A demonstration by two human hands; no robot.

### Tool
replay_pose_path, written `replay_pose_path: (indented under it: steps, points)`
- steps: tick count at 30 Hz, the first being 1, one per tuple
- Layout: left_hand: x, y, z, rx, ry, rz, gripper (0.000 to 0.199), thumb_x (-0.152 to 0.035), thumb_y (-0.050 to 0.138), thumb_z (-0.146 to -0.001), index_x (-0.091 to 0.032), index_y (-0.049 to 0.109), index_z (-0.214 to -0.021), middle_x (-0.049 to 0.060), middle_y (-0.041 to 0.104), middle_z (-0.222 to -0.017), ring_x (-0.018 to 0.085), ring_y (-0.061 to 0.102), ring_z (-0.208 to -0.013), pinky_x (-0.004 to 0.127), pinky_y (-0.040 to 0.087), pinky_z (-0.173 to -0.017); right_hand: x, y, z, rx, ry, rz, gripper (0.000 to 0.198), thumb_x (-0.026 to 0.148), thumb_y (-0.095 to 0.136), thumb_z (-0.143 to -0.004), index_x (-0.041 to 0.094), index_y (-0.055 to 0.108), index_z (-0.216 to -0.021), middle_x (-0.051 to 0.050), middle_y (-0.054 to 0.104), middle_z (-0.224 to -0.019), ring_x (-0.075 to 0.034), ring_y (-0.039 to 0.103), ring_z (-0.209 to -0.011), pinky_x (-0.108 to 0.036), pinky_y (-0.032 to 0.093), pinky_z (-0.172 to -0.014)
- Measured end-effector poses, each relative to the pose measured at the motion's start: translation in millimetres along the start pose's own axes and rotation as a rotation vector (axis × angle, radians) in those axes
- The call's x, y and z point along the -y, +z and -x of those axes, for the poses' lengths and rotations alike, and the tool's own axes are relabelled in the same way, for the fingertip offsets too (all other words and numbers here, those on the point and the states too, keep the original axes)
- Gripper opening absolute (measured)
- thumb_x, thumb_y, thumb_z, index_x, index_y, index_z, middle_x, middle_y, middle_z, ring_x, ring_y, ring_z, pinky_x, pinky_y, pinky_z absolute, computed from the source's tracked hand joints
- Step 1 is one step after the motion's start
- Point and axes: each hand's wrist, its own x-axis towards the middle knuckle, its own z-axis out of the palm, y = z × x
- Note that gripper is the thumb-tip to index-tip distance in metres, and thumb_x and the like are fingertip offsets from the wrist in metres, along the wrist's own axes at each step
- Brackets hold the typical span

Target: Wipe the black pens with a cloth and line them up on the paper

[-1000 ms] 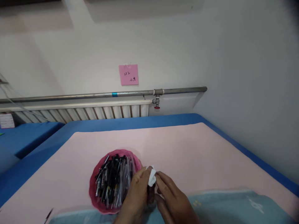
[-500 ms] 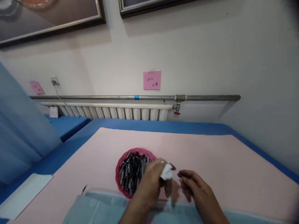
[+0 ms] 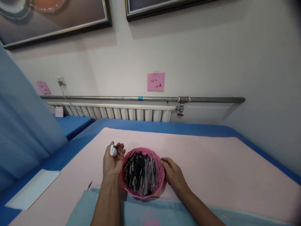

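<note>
A round pink plastic basket with a wavy rim stands in front of me, filled with pen parts: black pens and caps on its left, clear pen barrels on its right. My right hand grips the basket's right rim, thumb on top and fingers around the outside. Beside the left rim, my left hand is turned palm up with curled fingers, holding a crumpled white tissue at the thumb. I cannot tell whether its edge touches the basket.
Pink sheeting covers the blue bed. White paper lies at the left, and a thin dark pen piece is near the light blue cloth at the front. Behind are a radiator and a pipe.
My left hand has moved left from over the basket to its left side, still with the tissue. The right hand has moved left onto the basket's rim. The view has shifted slightly.
</note>
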Motion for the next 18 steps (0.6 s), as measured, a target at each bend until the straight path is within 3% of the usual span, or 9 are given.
replay_pose_path:
  steps: [3,10,15,18]
  points:
    - [1,-3,-5,-0.005,0.011,-0.044,0.007,-0.012,0.056,-0.075,-0.015,0.052,-0.07,0.0,0.062,-0.062,0.01,0.062,-0.057,0.016,0.048,-0.048,-3,2,-6,0.045,-0.021,0.029,0.024,0.037,0.05,-0.076,0.02,0.066,-0.084,-0.002,0.069,-0.085,-0.02,0.062,-0.085,-0.03,0.044,-0.08]
    - [14,-3,-7,0.112,0.002,-0.168,0.016,-0.004,0.06,-0.07,-0.014,0.054,-0.082,0.003,0.063,-0.075,0.007,0.058,-0.053,0.013,0.044,-0.043,-8,2,-6,0.135,-0.071,0.087,0.031,0.036,0.047,-0.077,0.019,0.066,-0.095,-0.004,0.07,-0.087,-0.021,0.063,-0.083,-0.031,0.045,-0.076]
    - [35,7,7,0.437,-0.077,-0.273,0.019,-0.022,0.068,-0.071,-0.014,0.056,-0.083,-0.003,0.055,-0.063,0.0,0.037,-0.037,0.011,0.027,-0.033,-3,3,-6,0.075,-0.083,0.057,0.029,0.032,0.045,-0.076,0.019,0.067,-0.089,-0.004,0.071,-0.085,-0.021,0.064,-0.08,-0.03,0.047,-0.075]
    - [58,20,29,0.603,-0.203,-0.416,0.024,-0.033,0.068,-0.07,-0.017,0.056,-0.082,-0.005,0.052,-0.056,0.003,0.038,-0.034,0.014,0.024,-0.032,-1,0,-8,0.002,-0.072,0.077,0.028,0.034,0.045,-0.074,0.02,0.067,-0.085,-0.005,0.072,-0.08,-0.022,0.064,-0.074,-0.031,0.049,-0.069]
